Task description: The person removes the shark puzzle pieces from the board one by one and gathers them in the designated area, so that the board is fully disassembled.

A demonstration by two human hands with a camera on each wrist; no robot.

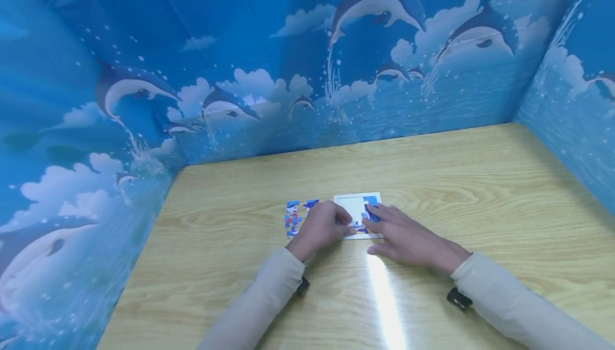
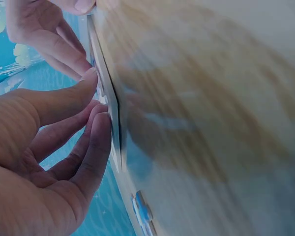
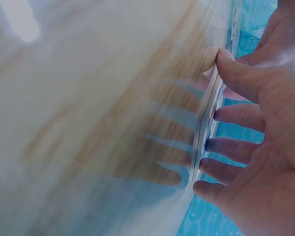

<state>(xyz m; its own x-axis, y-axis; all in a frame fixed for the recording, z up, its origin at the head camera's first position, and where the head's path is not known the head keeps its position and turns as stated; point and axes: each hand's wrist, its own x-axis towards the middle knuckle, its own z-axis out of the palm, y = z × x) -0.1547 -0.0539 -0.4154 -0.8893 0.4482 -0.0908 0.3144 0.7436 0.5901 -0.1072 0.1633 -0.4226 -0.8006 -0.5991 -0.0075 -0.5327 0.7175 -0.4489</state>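
Note:
A white-framed puzzle tray (image 1: 357, 195) lies flat on the table, with picture pieces along its right side and lower edge; the rest of its inside shows white. My left hand (image 1: 323, 225) bends over the tray's lower left, thumb and fingertips pinching a small puzzle piece, mostly hidden, close to the tray's surface. In the left wrist view that hand (image 2: 54, 137) shows its thumb and fingers close together at the tray's edge. My right hand (image 1: 403, 234) rests spread on the tray's right side, and in the right wrist view its fingers (image 3: 233, 150) reach the tray separately.
Left of the tray lies a block of colourful puzzle pieces (image 1: 292, 219), partly covered by the left hand. The wood-grain table (image 1: 230, 195) meets a blue dolphin-print backdrop (image 1: 269, 120) at the back and sides. A bright light streak (image 1: 384, 302) reflects off the tabletop.

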